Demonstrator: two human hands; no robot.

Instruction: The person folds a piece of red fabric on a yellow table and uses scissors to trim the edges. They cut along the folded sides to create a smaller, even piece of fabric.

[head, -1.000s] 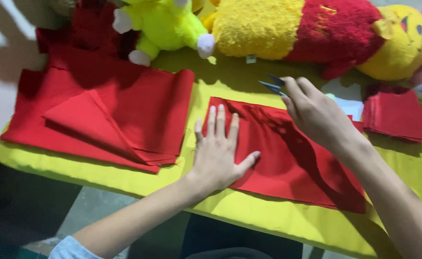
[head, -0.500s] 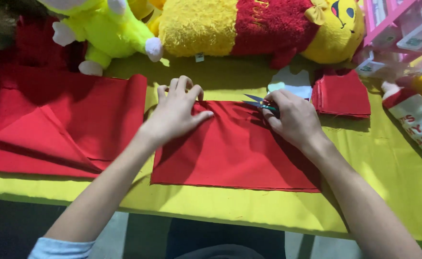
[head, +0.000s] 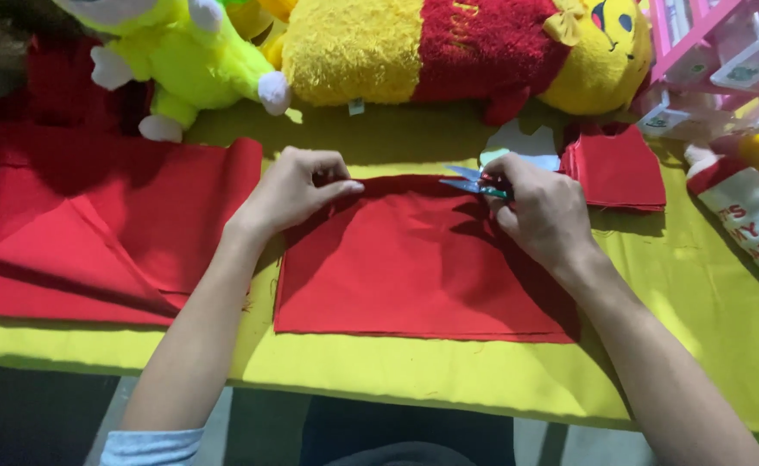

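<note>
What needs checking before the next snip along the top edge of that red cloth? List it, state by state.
1. Left hand pinning the red cloth at its top edge: ok.
2. Right hand gripping the scissors: ok.
3. Blades at the cloth's top edge: ok.
4. Left fingertips apart from the blades: ok.
5. Cloth lying flat on the yellow table cover: ok.
6. Whether the blades are open: cannot tell.
</note>
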